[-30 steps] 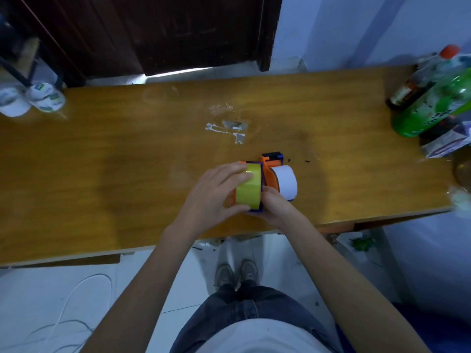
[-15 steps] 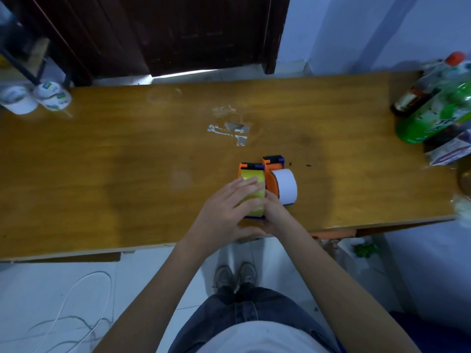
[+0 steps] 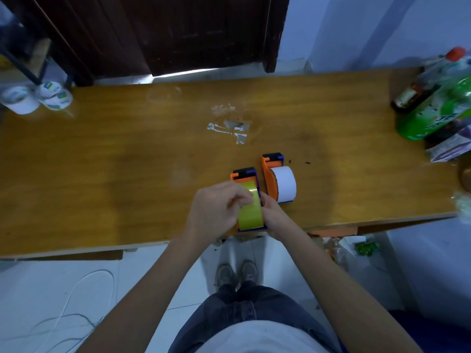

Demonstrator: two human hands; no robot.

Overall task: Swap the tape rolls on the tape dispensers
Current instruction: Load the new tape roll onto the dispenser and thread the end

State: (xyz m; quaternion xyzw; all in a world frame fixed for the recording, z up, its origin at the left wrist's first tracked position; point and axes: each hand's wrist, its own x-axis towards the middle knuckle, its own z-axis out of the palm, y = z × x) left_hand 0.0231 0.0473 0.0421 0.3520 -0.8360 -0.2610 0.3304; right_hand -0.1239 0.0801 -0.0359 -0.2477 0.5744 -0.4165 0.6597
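Note:
Two orange and blue tape dispensers stand side by side near the front edge of the wooden table (image 3: pixel 102 174). The left dispenser (image 3: pixel 244 174) holds a yellow tape roll (image 3: pixel 251 215). The right dispenser (image 3: pixel 271 171) holds a white tape roll (image 3: pixel 284 183). My left hand (image 3: pixel 216 212) wraps the left side of the yellow roll, its fingertips pinched on the roll's top. My right hand (image 3: pixel 274 216) grips the left dispenser's right side and near end. The white roll is untouched.
Green and dark bottles (image 3: pixel 433 103) and a carton (image 3: pixel 451 146) crowd the table's far right. Two white cups (image 3: pixel 38 98) sit at the far left corner. Torn tape scraps (image 3: pixel 229 128) stick to the middle. A cable (image 3: pixel 76 301) lies on the floor.
The left dispenser with the yellow roll came down onto the table and now sits nearer me than the white one. My left fingers shifted from cupping the roll to pinching its top.

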